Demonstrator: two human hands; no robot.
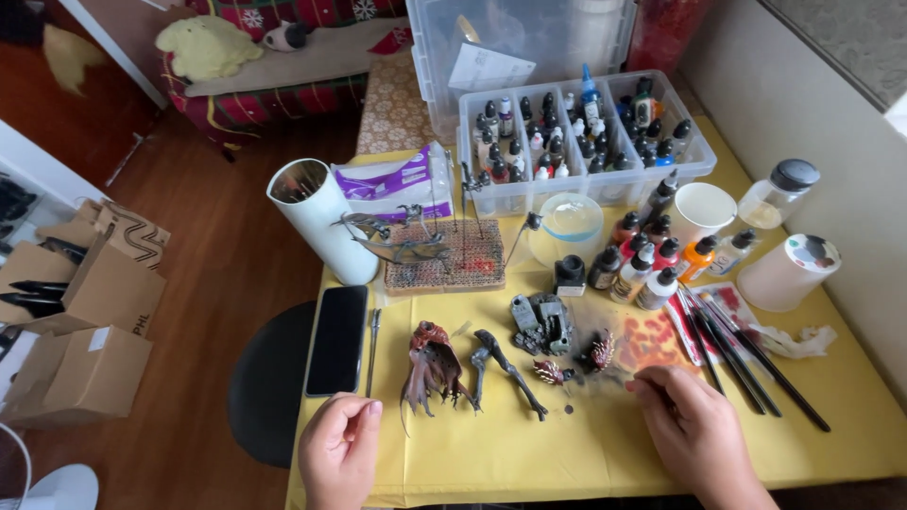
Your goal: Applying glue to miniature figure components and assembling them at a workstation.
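Miniature parts lie along the lower middle of the head view on the yellow surface (529,453): a reddish winged piece (432,366), a grey limb-like piece (507,366) just right of it, and two small spiky pieces (576,361) farther right. The right hand (694,425), at lower right, rests palm down with fingertips near the spiky pieces; its grip is loose and holds nothing. The left hand (342,442), at lower left, is curled near the winged piece; whether the grip closes on something I cannot tell. A black phone (337,338) lies above it. Brushes (746,364) fan out at right beside a red-stained palette (652,340), with dropper bottles (642,264) above. To handle these well, I judge it best to lift each piece by its thickest part and avoid the thin spikes.
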